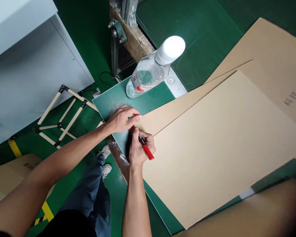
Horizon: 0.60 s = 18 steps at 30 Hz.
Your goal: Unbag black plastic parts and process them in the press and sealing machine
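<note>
My right hand (141,148) is closed round a marker pen (144,145) with a black barrel and a red end. Its red end points down and to the right; the other end is hidden by my fingers. Just above it, my left hand (124,119) has its fingers curled, thumb and forefinger drawn together by the corner of a cardboard sheet (160,113). Whatever it may pinch is hidden. A larger, smooth cardboard sheet (219,144) lies on top, its left edge beside my right hand. Behind my left hand stands a clear plastic bottle (148,74) with a white cap.
More cardboard with printed characters (273,62) lies at the upper right. A green table edge (160,214) runs beneath the sheets. On the floor to the left are a tube frame (75,117) and a cardboard box (12,174), near a grey cabinet (37,75).
</note>
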Available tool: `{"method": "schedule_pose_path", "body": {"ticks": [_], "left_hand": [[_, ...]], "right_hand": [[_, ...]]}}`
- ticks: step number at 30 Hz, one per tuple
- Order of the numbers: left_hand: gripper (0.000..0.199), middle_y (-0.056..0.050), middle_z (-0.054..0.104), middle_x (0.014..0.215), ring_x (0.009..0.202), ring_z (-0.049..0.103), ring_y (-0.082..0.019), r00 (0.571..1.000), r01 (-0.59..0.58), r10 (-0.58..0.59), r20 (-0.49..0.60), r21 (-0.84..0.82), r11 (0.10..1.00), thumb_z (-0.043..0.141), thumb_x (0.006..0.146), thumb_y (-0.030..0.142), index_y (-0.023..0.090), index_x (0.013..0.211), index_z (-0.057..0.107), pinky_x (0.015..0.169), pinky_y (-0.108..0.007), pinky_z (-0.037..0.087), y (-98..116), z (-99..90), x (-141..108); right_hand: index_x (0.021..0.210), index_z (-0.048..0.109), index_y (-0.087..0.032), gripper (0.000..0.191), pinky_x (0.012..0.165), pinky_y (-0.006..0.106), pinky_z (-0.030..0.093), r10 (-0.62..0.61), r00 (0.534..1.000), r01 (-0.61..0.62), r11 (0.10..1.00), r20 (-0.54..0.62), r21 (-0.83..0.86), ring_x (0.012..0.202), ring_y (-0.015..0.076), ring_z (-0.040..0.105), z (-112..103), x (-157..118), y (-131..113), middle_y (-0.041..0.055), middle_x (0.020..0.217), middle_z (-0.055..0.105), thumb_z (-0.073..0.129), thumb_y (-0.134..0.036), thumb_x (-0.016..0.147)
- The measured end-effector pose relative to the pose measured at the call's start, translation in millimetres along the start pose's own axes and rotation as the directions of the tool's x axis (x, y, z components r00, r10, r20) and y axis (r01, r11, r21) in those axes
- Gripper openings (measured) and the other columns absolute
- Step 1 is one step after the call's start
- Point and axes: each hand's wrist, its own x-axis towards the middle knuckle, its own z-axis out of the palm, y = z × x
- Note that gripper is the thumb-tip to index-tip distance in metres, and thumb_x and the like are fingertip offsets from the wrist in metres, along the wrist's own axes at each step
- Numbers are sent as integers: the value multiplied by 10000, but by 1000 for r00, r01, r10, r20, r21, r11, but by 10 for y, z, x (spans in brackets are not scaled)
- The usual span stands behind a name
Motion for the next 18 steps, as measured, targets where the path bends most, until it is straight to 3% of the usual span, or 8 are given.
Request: {"method": "schedule_pose_path", "body": {"ticks": [5, 9, 14, 18], "left_hand": [[182, -15, 795, 846, 855, 733, -193, 1000, -20, 20, -21, -16, 1000, 546, 1047, 308, 225, 920, 646, 907, -370, 547, -12, 9, -3], [167, -14, 803, 849, 875, 736, -199, 1000, -5, 4, -11, -32, 999, 555, 1040, 296, 225, 922, 649, 917, -375, 545, -3, 2, 1], [159, -18, 806, 845, 879, 754, -200, 1000, 11, -11, 18, -32, 999, 567, 1039, 297, 221, 922, 641, 941, -377, 539, 3, -19, 6], [156, -24, 804, 830, 872, 765, -201, 999, 43, -42, 21, -59, 997, 585, 1032, 306, 217, 917, 640, 908, -363, 555, 23, -38, 4]], "right_hand": [[771, 694, -196, 434, 713, 327, 527, -17, 1000, 17, 1000, 16, 22, 695, 175, 640, -35, -20, 0, 36, 763, 752, 731, -621, 852], [677, 646, -211, 374, 650, 327, 510, -35, 998, 31, 997, 58, 67, 605, 157, 591, -80, -50, 38, 3, 654, 696, 759, -540, 816], [661, 553, -247, 345, 608, 337, 509, 22, 986, 14, 976, -165, 217, 569, 166, 611, -97, -31, 59, -18, 612, 661, 744, -499, 798], [683, 495, -262, 379, 597, 343, 507, 87, 967, 6, 932, -238, 363, 524, 154, 581, -178, 39, 44, -62, 557, 586, 758, -517, 780]]}}
